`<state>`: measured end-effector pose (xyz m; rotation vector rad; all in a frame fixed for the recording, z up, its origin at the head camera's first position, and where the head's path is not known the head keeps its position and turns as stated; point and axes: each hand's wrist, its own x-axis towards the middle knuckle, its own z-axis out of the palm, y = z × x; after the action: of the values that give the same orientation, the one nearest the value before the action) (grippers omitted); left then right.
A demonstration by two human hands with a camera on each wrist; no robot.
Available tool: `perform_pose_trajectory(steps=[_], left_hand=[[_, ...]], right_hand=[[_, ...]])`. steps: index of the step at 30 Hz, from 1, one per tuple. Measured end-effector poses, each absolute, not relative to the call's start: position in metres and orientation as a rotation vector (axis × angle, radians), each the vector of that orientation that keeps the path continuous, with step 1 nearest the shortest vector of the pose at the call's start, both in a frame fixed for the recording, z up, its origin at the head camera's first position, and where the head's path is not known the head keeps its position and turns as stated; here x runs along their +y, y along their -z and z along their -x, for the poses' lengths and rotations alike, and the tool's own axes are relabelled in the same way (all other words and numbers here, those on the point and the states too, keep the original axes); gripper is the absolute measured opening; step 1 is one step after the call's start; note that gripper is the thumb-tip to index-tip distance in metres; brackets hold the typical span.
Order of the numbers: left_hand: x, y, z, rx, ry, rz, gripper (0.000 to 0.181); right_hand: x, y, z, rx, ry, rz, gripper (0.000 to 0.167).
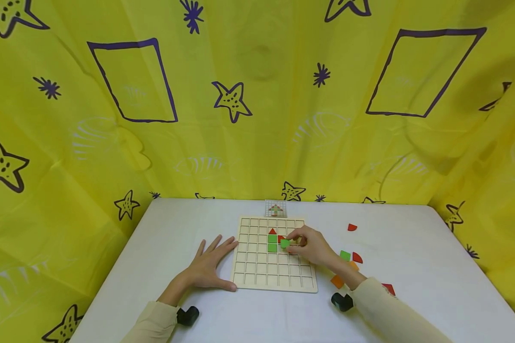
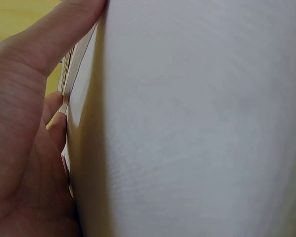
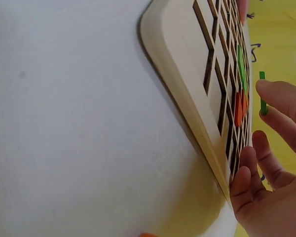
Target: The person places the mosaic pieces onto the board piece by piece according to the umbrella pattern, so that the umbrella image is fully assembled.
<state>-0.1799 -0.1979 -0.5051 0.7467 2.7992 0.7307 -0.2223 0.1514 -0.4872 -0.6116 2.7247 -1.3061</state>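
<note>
A wooden grid board [image 1: 274, 281] lies on the white table. Set in its cells are a red triangle [image 1: 272, 231], green squares [image 1: 272, 243] below it, and a red piece [image 1: 281, 238] to their right. Between thumb and index finger my right hand [image 1: 313, 245] pinches a thin green piece [image 1: 285, 243] above the board; the right wrist view shows that green piece [image 3: 263, 94] edge-on, apart from the grid. Fingers spread, my left hand [image 1: 208, 267] touches the board's left edge with fingertips and thumb. The right hand partly hides cells on the board's right side.
A pattern card [image 1: 275, 208] lies behind the board. To the right are scattered a red quarter circle [image 1: 352, 227], a green piece [image 1: 345, 256], another red piece [image 1: 357, 257], orange pieces [image 1: 337, 281] and a red piece [image 1: 388, 288] near the right sleeve. A yellow curtain [image 1: 257, 143] surrounds the table.
</note>
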Motion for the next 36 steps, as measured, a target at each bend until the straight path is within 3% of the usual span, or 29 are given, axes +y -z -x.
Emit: perform_pose_trajectory(steps=[36], left_hand=[[-0.197, 0.506, 0.18, 2.797, -0.74, -0.74, 0.119]], right_hand=[[0.139, 0.495, 0.22, 2.824, 1.147, 0.604, 0.021]])
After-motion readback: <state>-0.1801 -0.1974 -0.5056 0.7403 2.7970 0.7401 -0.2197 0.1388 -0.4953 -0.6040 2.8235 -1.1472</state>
